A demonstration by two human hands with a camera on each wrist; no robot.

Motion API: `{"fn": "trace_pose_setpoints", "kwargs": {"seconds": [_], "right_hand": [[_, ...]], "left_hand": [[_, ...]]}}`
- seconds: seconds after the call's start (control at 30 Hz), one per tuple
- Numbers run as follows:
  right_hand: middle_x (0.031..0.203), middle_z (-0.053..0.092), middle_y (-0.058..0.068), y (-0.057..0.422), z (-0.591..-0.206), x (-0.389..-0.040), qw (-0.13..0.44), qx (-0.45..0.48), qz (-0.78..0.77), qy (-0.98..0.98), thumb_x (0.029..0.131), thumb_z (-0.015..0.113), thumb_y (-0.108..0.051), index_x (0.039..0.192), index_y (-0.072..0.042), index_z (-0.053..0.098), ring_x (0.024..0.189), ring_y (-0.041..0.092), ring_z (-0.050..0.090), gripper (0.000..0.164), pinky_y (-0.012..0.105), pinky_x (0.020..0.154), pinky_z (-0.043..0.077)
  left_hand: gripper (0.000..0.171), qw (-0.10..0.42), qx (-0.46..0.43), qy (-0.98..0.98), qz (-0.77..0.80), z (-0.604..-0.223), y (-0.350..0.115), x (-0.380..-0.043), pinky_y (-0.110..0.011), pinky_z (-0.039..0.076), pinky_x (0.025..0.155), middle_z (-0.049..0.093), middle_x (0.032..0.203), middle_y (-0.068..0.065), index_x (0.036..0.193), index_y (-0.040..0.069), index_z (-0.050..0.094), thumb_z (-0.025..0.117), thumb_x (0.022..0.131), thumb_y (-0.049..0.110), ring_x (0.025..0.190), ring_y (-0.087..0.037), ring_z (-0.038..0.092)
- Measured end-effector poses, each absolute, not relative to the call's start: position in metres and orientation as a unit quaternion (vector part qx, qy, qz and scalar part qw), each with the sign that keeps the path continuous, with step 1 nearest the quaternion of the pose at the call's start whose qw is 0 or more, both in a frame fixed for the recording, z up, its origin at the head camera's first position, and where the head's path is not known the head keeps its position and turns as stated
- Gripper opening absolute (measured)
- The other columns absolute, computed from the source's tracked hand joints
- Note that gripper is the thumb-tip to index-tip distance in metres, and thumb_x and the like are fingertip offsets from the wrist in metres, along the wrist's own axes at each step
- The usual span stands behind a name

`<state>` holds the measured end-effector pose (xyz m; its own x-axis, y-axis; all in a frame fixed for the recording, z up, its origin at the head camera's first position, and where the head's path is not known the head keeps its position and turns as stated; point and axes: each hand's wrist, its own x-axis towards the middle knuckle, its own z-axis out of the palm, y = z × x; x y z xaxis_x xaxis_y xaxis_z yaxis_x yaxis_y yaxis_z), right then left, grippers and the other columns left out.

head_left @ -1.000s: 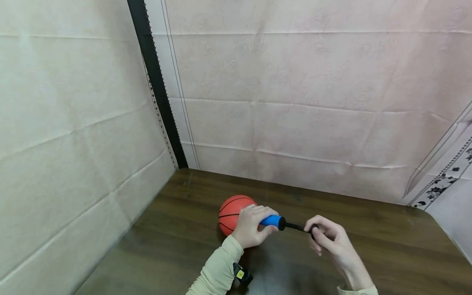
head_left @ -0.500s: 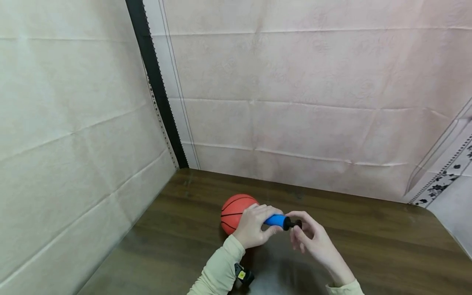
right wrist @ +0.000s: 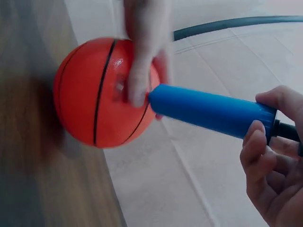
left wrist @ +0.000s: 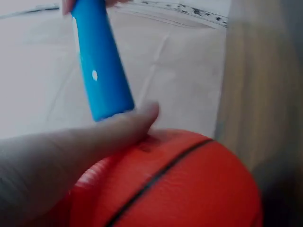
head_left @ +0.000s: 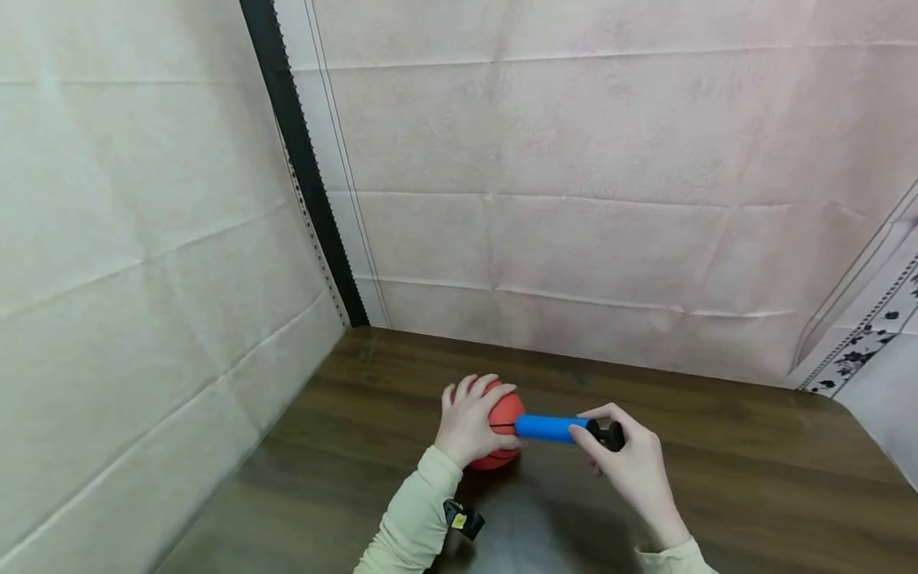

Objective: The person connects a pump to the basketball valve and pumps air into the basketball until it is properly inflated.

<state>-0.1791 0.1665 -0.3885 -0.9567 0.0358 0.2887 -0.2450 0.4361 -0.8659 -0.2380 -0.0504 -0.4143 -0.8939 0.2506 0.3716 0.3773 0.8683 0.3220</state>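
An orange-red ball with black lines rests on the wooden table. My left hand grips it from the side, fingers spread over the top and thumb along the near face. Level with the ball's right side lies a blue hand pump with a black handle end. Its narrow tip meets the ball close to the left thumb, as the right wrist view shows of the pump and ball. My right hand holds the pump barrel near its handle between thumb and fingers.
Pale creased sheets hang behind and at the left of the table, with a black strip at their corner. A patterned white border runs at the right. A small black device sits at the left wrist.
My left hand has let go of the pump and moved onto the ball. The handle has been pushed in, and my right hand now grips the blue barrel. The ball shifted slightly right.
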Motion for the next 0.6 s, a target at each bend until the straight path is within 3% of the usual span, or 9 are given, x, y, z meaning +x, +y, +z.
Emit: {"fn": "trace_pose_setpoints", "kwargs": {"seconds": [0.27,0.6], "right_hand": [[0.056,0.060,0.004,0.162,-0.383,-0.177,0.149,0.052,0.534,-0.831,0.081,0.079,-0.025,0.096,-0.017,0.070,0.046,0.020,0.060,0.019,0.029,0.049,0.052],[0.053,0.057,0.000,0.165,-0.374,-0.166,0.179,0.035,0.517,-0.836,0.081,0.079,-0.023,0.096,-0.017,0.071,0.042,0.015,0.057,0.018,0.027,0.043,0.049]], "left_hand": [[0.063,0.144,-0.119,-0.951,-0.247,-0.419,-0.055,-0.242,-0.057,0.036,0.102,0.053,0.138,-0.001,0.126,0.031,0.062,0.083,0.067,0.040,0.131,-0.030,0.040],[0.063,0.091,-0.132,-0.941,-0.297,-0.418,-0.054,-0.251,-0.056,0.037,0.101,0.050,0.142,0.000,0.128,0.033,0.059,0.082,0.070,0.041,0.133,-0.028,0.039]]}}
